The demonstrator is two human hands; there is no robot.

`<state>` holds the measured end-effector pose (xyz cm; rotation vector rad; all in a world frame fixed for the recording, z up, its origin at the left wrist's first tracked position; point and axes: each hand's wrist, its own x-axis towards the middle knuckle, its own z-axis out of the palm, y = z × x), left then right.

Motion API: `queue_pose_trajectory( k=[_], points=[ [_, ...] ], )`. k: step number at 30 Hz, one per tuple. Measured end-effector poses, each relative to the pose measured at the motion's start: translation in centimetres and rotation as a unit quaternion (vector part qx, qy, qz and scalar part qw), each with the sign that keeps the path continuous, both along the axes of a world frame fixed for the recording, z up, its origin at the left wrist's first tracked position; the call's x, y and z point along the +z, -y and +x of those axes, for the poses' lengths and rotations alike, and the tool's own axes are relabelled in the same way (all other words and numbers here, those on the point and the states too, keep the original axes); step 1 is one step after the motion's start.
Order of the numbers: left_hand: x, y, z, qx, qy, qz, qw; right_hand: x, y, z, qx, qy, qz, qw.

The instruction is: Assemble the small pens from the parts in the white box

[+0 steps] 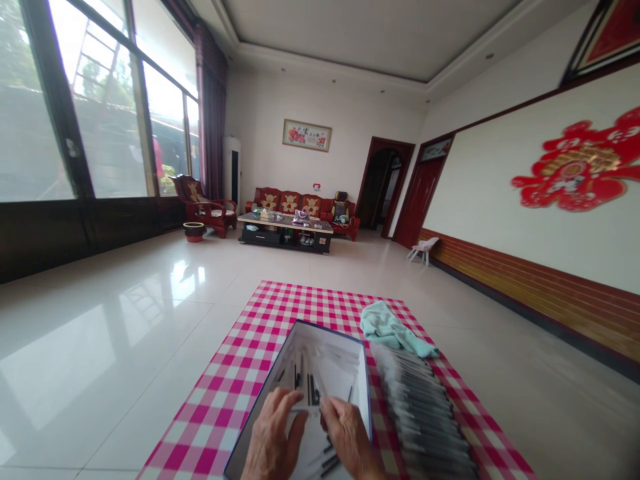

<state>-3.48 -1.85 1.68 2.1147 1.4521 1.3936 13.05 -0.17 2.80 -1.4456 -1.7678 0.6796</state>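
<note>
Wrists cut off by lower picture edge; box contents blurred, hard to make out. Left hand [274, 433] and right hand [347, 437] curved inside a shallow white box with blue edges [367, 380], fingertips close together at a thin pale packet [305, 411]; whether the grip pinches it, impossible to tell. Under the box, a pink-and-white checked cloth [225, 373], with open strip on its left side; just beside the box on the right, a long row of blurred grey-white packets [420, 413]; near the far corner, a crumpled pale teal towel [393, 330].

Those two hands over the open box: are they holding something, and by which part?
The left hand and right hand seem to pinch a clear plastic packet by its edge above the open box; blur hides the exact spot.
</note>
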Motion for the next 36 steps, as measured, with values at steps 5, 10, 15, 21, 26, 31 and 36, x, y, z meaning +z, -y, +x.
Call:
queue_pose_trajectory(
  k=[5,10,15,21,26,31,36],
  points=[
    [0.0,-0.6,-0.3,0.018,0.106,-0.201,0.974,0.7,-0.5,0.6,-0.024,-0.088,-0.033,0.995],
    [-0.3,-1.3,-0.3,-0.055,0.287,-0.304,0.907,1.5,0.3,0.3,0.081,-0.117,-0.091,0.986],
    [0.4,-1.1,-0.6,-0.06,0.402,-0.31,0.859,1.9,1.8,-0.7,0.172,-0.153,-0.234,0.944],
    [0.9,-0.7,-0.9,-0.073,0.442,-0.332,0.83,2.0,1.5,-0.7,0.201,-0.102,-0.269,0.937],
    [0.1,-1.2,-0.8,-0.063,0.373,-0.333,0.864,1.1,-2.0,1.8,0.055,-0.025,-0.155,0.986],
    [-0.6,-1.7,-0.2,-0.086,0.313,-0.362,0.874,0.7,-4.8,3.3,-0.002,0.051,-0.06,0.997],
    [-1.0,-1.9,0.0,-0.068,0.28,-0.363,0.886,-0.1,-8.1,3.3,-0.012,0.137,-0.004,0.99]
  ],
)
